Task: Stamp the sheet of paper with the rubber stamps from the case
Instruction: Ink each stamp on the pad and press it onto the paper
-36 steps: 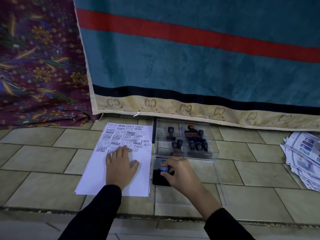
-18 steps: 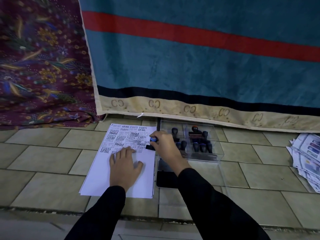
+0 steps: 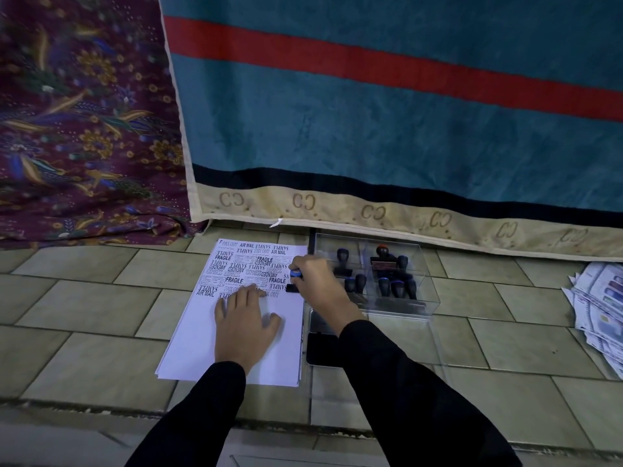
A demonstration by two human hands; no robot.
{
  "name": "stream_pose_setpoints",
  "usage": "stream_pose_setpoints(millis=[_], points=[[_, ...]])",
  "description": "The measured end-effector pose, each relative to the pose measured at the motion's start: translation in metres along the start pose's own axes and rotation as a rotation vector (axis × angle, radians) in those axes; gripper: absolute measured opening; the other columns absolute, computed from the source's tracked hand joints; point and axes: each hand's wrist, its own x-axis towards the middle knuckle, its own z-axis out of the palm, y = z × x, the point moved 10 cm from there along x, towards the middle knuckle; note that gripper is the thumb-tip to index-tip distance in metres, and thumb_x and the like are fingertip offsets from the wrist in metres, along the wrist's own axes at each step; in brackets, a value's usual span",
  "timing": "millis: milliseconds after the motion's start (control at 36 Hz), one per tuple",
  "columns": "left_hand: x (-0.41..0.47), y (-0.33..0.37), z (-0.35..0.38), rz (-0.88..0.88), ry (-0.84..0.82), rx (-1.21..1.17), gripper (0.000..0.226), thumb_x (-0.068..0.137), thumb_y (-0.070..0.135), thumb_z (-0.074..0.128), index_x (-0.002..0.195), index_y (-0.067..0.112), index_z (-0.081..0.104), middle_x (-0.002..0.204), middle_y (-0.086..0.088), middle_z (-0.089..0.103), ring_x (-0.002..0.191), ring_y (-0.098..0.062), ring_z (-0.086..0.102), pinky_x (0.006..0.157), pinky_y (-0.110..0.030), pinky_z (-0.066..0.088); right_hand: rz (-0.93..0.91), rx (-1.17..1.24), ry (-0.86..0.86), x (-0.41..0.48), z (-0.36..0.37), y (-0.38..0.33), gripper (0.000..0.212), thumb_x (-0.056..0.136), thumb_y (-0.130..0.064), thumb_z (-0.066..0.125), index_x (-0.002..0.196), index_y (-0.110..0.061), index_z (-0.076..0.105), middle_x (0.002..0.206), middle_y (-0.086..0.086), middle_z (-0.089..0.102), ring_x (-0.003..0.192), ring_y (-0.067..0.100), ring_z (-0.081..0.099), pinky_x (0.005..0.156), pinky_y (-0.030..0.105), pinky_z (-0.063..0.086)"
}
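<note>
A white sheet of paper (image 3: 199, 342) lies on the tiled floor, its upper part covered with black stamped words. My left hand (image 3: 244, 323) rests flat on the sheet's middle, fingers spread. My right hand (image 3: 312, 278) grips a rubber stamp (image 3: 294, 281) with a blue band, its black base touching the paper near the right edge. To the right stands a clear plastic case (image 3: 423, 303) with several dark-handled stamps inside. A black ink pad (image 3: 320, 348) lies just in front of the case, partly hidden by my right forearm.
A teal cloth with a red stripe (image 3: 387, 129) hangs behind, its beige hem touching the floor. A purple patterned cloth (image 3: 84, 129) hangs at the left. A stack of printed papers (image 3: 600, 315) lies at the far right. The case's clear lid (image 3: 418, 345) lies on the tiles.
My right hand moved the stamp from the ink pad up and left onto the paper's right edge, where it now presses down. My left hand stayed flat on the sheet.
</note>
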Motion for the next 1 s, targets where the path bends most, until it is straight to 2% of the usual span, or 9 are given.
stream_pose_setpoints(millis=[111,194,417,556,611,667,722,861,1000], points=[[-0.001,0.001,-0.001,0.011,0.000,0.003,0.055,0.074,0.048,0.033,0.119,0.021,0.051,0.128,0.003,0.051,0.121,-0.020,0.043,0.114,-0.047,0.019,-0.025,-0.115,-0.031,0.001,0.001,-0.006,0.006,0.085,0.006,0.054,0.085,-0.001,0.054,0.089,0.017,0.058,0.086,0.034,0.058,0.067,0.040,0.050],[-0.001,0.002,-0.001,0.021,0.015,0.008,0.055,0.073,0.048,0.032,0.117,0.021,0.052,0.126,0.002,0.053,0.119,-0.022,0.045,0.113,-0.048,0.021,-0.036,-0.166,-0.053,0.003,0.001,-0.009,0.021,0.085,0.009,0.051,0.075,-0.006,0.041,0.080,0.014,0.051,0.078,0.032,0.056,0.058,0.038,0.044],[-0.001,0.001,0.002,0.022,0.037,0.038,0.045,0.075,0.044,0.051,0.114,0.023,0.051,0.126,0.003,0.053,0.115,-0.021,0.046,0.110,-0.050,0.026,0.010,-0.183,-0.085,0.006,0.003,-0.012,0.019,0.080,0.016,0.048,0.088,-0.001,0.054,0.090,0.015,0.046,0.079,0.030,0.050,0.060,0.031,0.038],[0.000,-0.002,0.003,0.020,0.047,0.028,0.045,0.074,0.047,0.049,0.114,0.025,0.051,0.125,0.004,0.053,0.115,-0.020,0.045,0.111,-0.049,0.025,0.042,-0.166,-0.024,0.007,0.003,-0.006,0.028,0.081,0.016,0.048,0.079,-0.009,0.038,0.069,0.003,0.031,0.073,0.025,0.041,0.059,0.029,0.035],[0.000,-0.002,0.003,0.022,0.047,0.033,0.045,0.074,0.048,0.047,0.114,0.025,0.050,0.126,0.004,0.053,0.115,-0.020,0.045,0.110,-0.049,0.026,0.054,-0.168,-0.027,0.009,0.003,-0.005,0.023,0.082,0.015,0.048,0.081,-0.006,0.041,0.067,0.002,0.032,0.073,0.027,0.044,0.059,0.030,0.036],[0.000,-0.002,0.002,0.013,0.046,0.021,0.046,0.073,0.047,0.047,0.113,0.025,0.051,0.127,0.005,0.053,0.116,-0.019,0.045,0.110,-0.049,0.026,0.075,-0.130,-0.039,0.014,-0.001,-0.003,0.015,0.085,0.011,0.050,0.094,0.000,0.054,0.085,0.013,0.055,0.081,0.034,0.058,0.061,0.032,0.043],[0.000,-0.002,0.002,0.008,0.053,0.010,0.045,0.072,0.046,0.047,0.112,0.026,0.051,0.126,0.005,0.053,0.117,-0.019,0.046,0.111,-0.049,0.027,0.151,0.011,0.008,0.020,-0.015,0.010,0.020,0.088,0.004,0.052,0.107,0.001,0.058,0.104,0.019,0.063,0.093,0.032,0.064,0.073,0.030,0.051],[0.000,-0.002,0.002,0.019,0.006,0.013,0.051,0.075,0.048,0.039,0.117,0.023,0.051,0.129,0.003,0.052,0.122,-0.020,0.044,0.113,-0.049,0.025,0.177,0.213,0.406,0.023,-0.089,0.046,0.025,0.085,-0.002,0.060,0.109,-0.007,0.063,0.115,0.016,0.055,0.091,0.020,0.055,0.083,0.018,0.041],[-0.001,0.000,0.001,0.001,-0.025,0.012,0.050,0.076,0.044,0.041,0.120,0.022,0.051,0.135,0.004,0.050,0.126,-0.020,0.041,0.116,-0.047,0.020,0.243,0.173,0.413,0.024,-0.098,0.080,0.028,0.087,-0.003,0.060,0.115,-0.006,0.058,0.125,0.018,0.050,0.104,0.029,0.056,0.088,0.027,0.044]])
